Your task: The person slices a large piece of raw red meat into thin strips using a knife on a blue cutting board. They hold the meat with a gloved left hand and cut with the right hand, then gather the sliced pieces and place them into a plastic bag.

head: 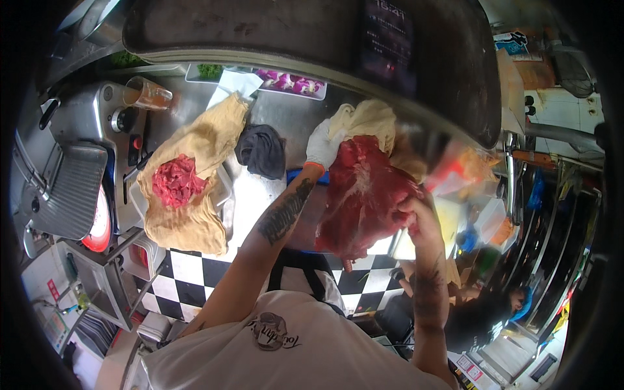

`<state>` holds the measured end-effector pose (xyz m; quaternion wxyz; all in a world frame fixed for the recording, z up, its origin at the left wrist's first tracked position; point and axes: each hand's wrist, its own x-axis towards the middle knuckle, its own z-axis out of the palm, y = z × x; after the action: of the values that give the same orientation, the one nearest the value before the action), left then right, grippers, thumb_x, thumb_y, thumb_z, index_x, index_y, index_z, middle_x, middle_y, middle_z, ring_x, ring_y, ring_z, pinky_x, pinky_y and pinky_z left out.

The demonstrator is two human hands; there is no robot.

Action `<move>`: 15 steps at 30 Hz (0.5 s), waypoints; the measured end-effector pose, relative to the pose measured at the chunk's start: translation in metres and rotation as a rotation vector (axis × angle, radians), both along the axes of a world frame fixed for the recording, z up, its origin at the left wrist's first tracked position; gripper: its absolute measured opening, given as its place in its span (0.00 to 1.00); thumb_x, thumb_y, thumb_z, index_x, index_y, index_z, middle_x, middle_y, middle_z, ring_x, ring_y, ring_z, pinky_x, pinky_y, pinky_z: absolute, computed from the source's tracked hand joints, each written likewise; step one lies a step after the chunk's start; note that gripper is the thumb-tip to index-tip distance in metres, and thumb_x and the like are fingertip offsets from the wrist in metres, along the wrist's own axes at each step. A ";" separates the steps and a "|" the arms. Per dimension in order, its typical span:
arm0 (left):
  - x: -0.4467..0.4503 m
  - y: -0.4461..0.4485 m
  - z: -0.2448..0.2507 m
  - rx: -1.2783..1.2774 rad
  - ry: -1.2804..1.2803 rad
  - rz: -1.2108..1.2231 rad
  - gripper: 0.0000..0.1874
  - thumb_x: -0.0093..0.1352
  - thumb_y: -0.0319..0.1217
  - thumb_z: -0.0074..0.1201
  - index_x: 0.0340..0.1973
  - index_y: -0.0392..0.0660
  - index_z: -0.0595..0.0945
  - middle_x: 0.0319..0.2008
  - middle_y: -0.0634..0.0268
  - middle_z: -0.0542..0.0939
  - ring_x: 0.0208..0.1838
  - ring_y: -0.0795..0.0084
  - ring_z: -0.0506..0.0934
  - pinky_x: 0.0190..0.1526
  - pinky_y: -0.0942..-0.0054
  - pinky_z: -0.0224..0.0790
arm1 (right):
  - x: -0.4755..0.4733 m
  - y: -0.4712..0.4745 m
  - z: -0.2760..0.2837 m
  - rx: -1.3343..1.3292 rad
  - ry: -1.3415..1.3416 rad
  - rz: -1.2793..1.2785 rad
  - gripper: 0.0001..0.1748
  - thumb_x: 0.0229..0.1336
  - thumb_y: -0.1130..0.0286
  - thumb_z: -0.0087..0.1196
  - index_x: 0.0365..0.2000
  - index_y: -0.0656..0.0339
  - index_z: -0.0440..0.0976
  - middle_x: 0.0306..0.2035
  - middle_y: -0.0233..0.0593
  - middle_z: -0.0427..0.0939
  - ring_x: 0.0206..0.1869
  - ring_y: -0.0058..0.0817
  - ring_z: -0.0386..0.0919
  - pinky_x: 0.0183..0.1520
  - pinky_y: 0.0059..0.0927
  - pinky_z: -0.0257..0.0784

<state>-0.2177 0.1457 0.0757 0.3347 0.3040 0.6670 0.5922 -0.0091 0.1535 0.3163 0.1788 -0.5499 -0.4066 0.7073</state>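
Note:
A large slab of raw red meat [363,195] is in front of me, its near end hanging down by the checkered floor. My left hand [324,144], in a white glove with an orange cuff, holds a bunched cream cloth [380,119] at the slab's far left corner. My bare right hand [417,217] grips the meat's right edge with fingers curled into it. To the left, a smaller heap of raw meat [178,181] lies on a tan cloth [195,234] spread over a white container. A dark grey cloth [262,150] lies between the two.
A meat slicer [73,190] stands at the left, with a glass [148,93] near it. Trays of orchid flowers [292,84] and greens [209,72] sit at the back, below a dark overhead shelf [292,29]. A co-worker in dark clothes [475,319] is low at the right.

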 end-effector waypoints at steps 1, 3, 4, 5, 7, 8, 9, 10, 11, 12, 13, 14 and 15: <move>0.000 -0.005 0.012 0.046 0.056 0.003 0.20 0.73 0.40 0.61 0.53 0.39 0.79 0.48 0.42 0.83 0.53 0.39 0.80 0.54 0.54 0.74 | 0.005 -0.005 0.007 0.012 -0.003 -0.014 0.23 0.50 0.77 0.56 0.49 0.72 0.77 0.32 0.39 0.82 0.29 0.27 0.81 0.31 0.22 0.75; -0.006 -0.009 0.017 0.036 0.125 -0.079 0.19 0.73 0.39 0.60 0.52 0.40 0.80 0.47 0.42 0.83 0.52 0.39 0.80 0.52 0.54 0.75 | 0.010 -0.016 0.031 0.005 0.017 -0.008 0.30 0.48 0.76 0.56 0.55 0.74 0.76 0.37 0.43 0.84 0.33 0.28 0.83 0.36 0.22 0.77; -0.011 -0.007 0.018 0.040 0.159 -0.119 0.18 0.73 0.39 0.60 0.52 0.40 0.80 0.47 0.42 0.83 0.51 0.39 0.80 0.51 0.54 0.75 | 0.016 -0.022 0.038 0.014 0.010 -0.033 0.32 0.46 0.76 0.55 0.56 0.74 0.74 0.43 0.46 0.83 0.40 0.31 0.83 0.44 0.27 0.79; -0.015 -0.006 0.019 0.071 0.123 -0.152 0.18 0.74 0.39 0.59 0.52 0.40 0.80 0.46 0.42 0.83 0.51 0.39 0.80 0.50 0.54 0.75 | 0.026 -0.026 0.044 0.022 0.001 -0.059 0.35 0.43 0.75 0.53 0.57 0.75 0.72 0.48 0.49 0.83 0.47 0.35 0.84 0.52 0.32 0.80; -0.023 -0.005 0.018 0.132 0.056 -0.220 0.16 0.74 0.38 0.58 0.51 0.39 0.81 0.46 0.41 0.83 0.51 0.38 0.80 0.49 0.55 0.76 | 0.033 -0.043 0.059 0.032 -0.113 -0.225 0.39 0.41 0.75 0.53 0.59 0.75 0.71 0.50 0.50 0.83 0.51 0.38 0.83 0.57 0.34 0.78; -0.030 -0.005 0.015 0.127 0.193 -0.255 0.14 0.76 0.36 0.55 0.49 0.38 0.81 0.45 0.43 0.84 0.49 0.42 0.82 0.49 0.58 0.76 | 0.037 -0.050 0.066 0.040 -0.115 -0.237 0.40 0.40 0.75 0.53 0.60 0.76 0.70 0.50 0.51 0.83 0.51 0.38 0.83 0.57 0.34 0.78; -0.040 0.001 0.006 0.136 0.132 -0.207 0.14 0.77 0.35 0.54 0.50 0.37 0.81 0.44 0.45 0.85 0.47 0.48 0.83 0.50 0.60 0.76 | 0.040 -0.057 0.074 0.054 -0.121 -0.249 0.41 0.40 0.75 0.53 0.61 0.76 0.70 0.50 0.51 0.83 0.51 0.38 0.83 0.57 0.34 0.78; -0.056 0.004 -0.010 0.127 0.086 -0.156 0.14 0.78 0.34 0.52 0.50 0.36 0.82 0.44 0.47 0.85 0.46 0.54 0.83 0.50 0.63 0.76 | 0.039 -0.062 0.081 0.053 -0.145 -0.224 0.42 0.39 0.74 0.53 0.61 0.76 0.70 0.50 0.51 0.83 0.51 0.38 0.83 0.57 0.34 0.78; -0.064 0.005 -0.020 0.122 0.033 -0.106 0.14 0.79 0.34 0.50 0.51 0.36 0.82 0.44 0.48 0.86 0.44 0.59 0.84 0.51 0.65 0.76 | 0.039 -0.066 0.092 0.057 -0.177 -0.200 0.42 0.38 0.74 0.53 0.61 0.77 0.70 0.50 0.51 0.83 0.52 0.38 0.83 0.57 0.34 0.77; -0.062 0.011 -0.011 0.070 -0.041 -0.044 0.16 0.80 0.36 0.50 0.50 0.36 0.83 0.44 0.46 0.86 0.45 0.55 0.84 0.51 0.64 0.76 | 0.047 -0.069 0.095 0.081 -0.190 -0.180 0.42 0.38 0.74 0.54 0.60 0.76 0.70 0.50 0.51 0.83 0.52 0.39 0.83 0.57 0.35 0.77; -0.061 0.017 0.000 -0.049 -0.017 0.008 0.20 0.79 0.41 0.50 0.49 0.36 0.84 0.43 0.43 0.86 0.47 0.50 0.84 0.52 0.61 0.76 | 0.053 -0.073 0.100 0.106 -0.201 -0.157 0.41 0.38 0.75 0.55 0.60 0.75 0.71 0.50 0.51 0.82 0.51 0.39 0.82 0.57 0.35 0.77; -0.060 0.024 0.011 -0.172 0.001 0.052 0.24 0.78 0.46 0.49 0.48 0.35 0.85 0.43 0.40 0.86 0.49 0.44 0.84 0.53 0.58 0.76 | 0.069 -0.075 0.102 0.140 -0.180 -0.123 0.39 0.40 0.76 0.55 0.59 0.74 0.71 0.51 0.51 0.81 0.51 0.40 0.82 0.56 0.36 0.78; -0.060 0.032 0.025 -0.290 0.010 0.088 0.28 0.78 0.51 0.49 0.47 0.35 0.86 0.43 0.37 0.85 0.50 0.39 0.83 0.54 0.55 0.76 | 0.086 -0.079 0.107 0.174 -0.164 -0.088 0.37 0.42 0.77 0.56 0.59 0.72 0.72 0.51 0.52 0.80 0.51 0.40 0.81 0.55 0.37 0.78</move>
<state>-0.2778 0.1774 0.1005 0.3457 0.2259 0.7596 0.5024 0.0767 0.0748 0.4232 0.2228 -0.6058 -0.4551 0.6135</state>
